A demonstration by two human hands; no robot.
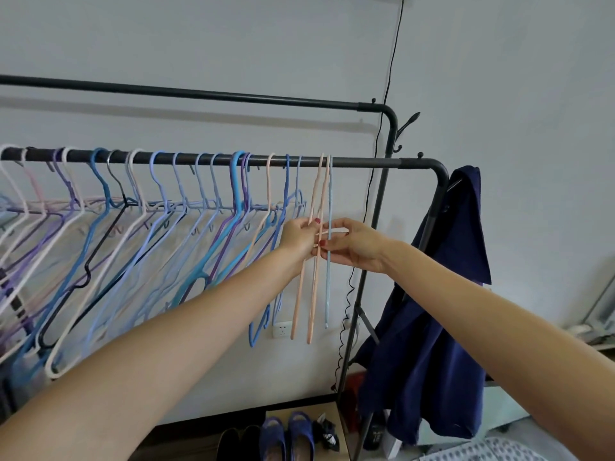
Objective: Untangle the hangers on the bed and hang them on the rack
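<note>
Two peach hangers [312, 261] and a pale blue hanger [328, 277] hang on the rack [366, 162]; our left hand [298, 237] pinches the peach pair, our right hand [352, 246] the blue.

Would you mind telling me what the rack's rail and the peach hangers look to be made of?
Rail: likely metal tube with a dark matte coating, smoothly bent at the corner. Peach hangers: thin, smooth and uniformly coloured, probably plastic or coated wire; hard to tell which.
</note>
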